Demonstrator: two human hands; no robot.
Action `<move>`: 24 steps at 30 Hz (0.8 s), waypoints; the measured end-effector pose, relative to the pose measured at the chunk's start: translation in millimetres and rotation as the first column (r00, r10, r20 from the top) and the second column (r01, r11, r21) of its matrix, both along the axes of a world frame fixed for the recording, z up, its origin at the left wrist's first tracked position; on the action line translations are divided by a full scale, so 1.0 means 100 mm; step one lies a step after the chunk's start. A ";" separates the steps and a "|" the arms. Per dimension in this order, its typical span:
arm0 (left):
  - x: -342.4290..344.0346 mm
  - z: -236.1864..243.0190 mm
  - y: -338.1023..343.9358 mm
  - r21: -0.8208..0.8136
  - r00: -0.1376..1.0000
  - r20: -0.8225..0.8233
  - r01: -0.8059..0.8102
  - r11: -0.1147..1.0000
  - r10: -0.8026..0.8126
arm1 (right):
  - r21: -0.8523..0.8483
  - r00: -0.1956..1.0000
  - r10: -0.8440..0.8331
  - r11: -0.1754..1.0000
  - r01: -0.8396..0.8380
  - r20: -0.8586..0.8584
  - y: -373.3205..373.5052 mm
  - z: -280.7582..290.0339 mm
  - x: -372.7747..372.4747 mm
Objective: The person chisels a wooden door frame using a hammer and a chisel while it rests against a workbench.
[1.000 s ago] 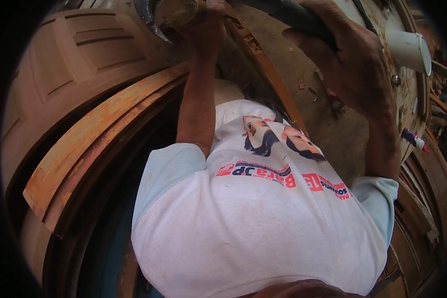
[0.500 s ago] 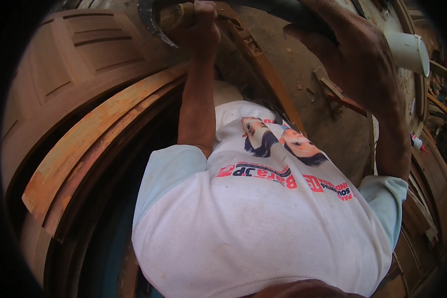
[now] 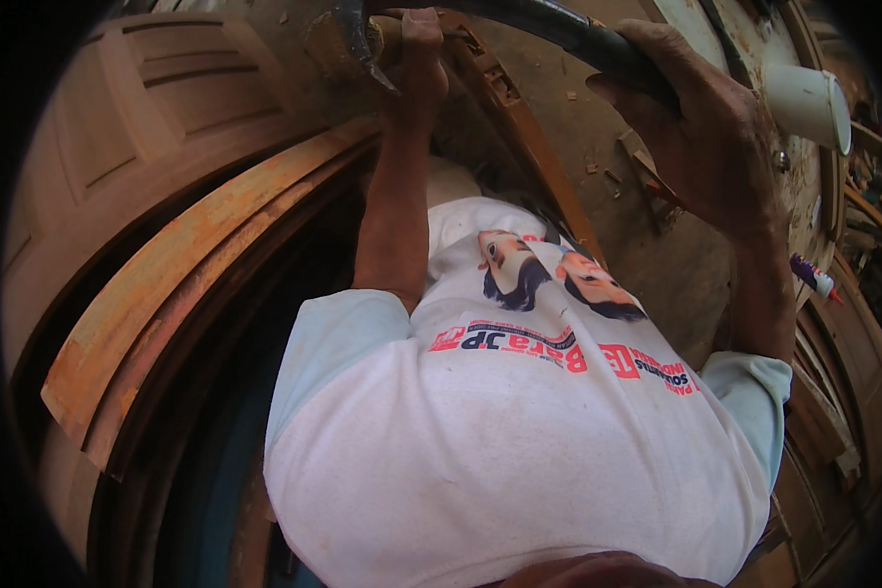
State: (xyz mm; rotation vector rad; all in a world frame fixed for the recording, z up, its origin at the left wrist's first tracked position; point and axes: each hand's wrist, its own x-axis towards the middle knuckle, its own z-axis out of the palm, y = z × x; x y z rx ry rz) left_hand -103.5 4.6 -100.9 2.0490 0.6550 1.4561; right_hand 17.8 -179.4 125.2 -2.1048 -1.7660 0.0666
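Note:
At the top of the view my right hand (image 3: 710, 142) is closed round the dark grip of a claw hammer (image 3: 578, 34). The hammer's curved metal claw (image 3: 361, 44) hangs just left of my left hand (image 3: 421, 73), and its face is out of view. My left hand is closed, thumb up, round a thick yellowish tool handle (image 3: 389, 41), partly hidden behind the claw. The lower end of that tool cannot be seen. Beyond and below my left hand runs a brown wooden beam (image 3: 519, 122) with rectangular slots cut near its far end.
Panelled wooden doors (image 3: 118, 118) and curved-looking stacked boards (image 3: 206, 216) stand on the left. At right a white cup-like cylinder (image 3: 804, 106) and a small bottle with a red tip (image 3: 813, 276) lie by a pale work surface (image 3: 779, 44). Wood chips (image 3: 612, 178) dot the floor.
The hammer has shifted right and a little lower in view, showing more of its handle. My left hand has moved slightly right, and my right hand slightly lower.

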 end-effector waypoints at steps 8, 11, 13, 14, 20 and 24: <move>0.04 0.14 -0.35 -0.411 0.956 0.258 0.240 0.880 -0.140 | -0.075 0.998 0.058 0.995 -0.058 0.002 -0.32 -0.24 -0.22; 0.03 0.16 -0.36 -0.404 0.954 0.244 0.264 0.876 -0.175 | -0.049 0.999 0.045 0.998 -0.047 -0.031 -0.40 -0.22 -0.29; 0.06 0.16 -0.35 -0.402 0.957 0.225 0.261 0.878 -0.181 | -0.074 0.999 0.013 0.997 -0.011 0.029 -0.45 -0.27 -0.35; 0.06 0.16 -0.34 -0.404 0.958 0.218 0.261 0.877 -0.185 | -0.099 0.999 0.002 0.995 0.003 0.050 -0.45 -0.27 -0.36; 0.07 0.17 -0.37 -0.415 0.968 0.150 0.245 0.876 -0.200 | -0.076 0.998 -0.062 0.995 0.060 -0.019 -0.45 -0.24 -0.43; 0.13 0.35 -0.31 -0.276 0.919 0.278 0.354 0.894 -0.278 | -0.062 0.995 -0.095 0.994 0.095 -0.004 -0.44 -0.35 -0.43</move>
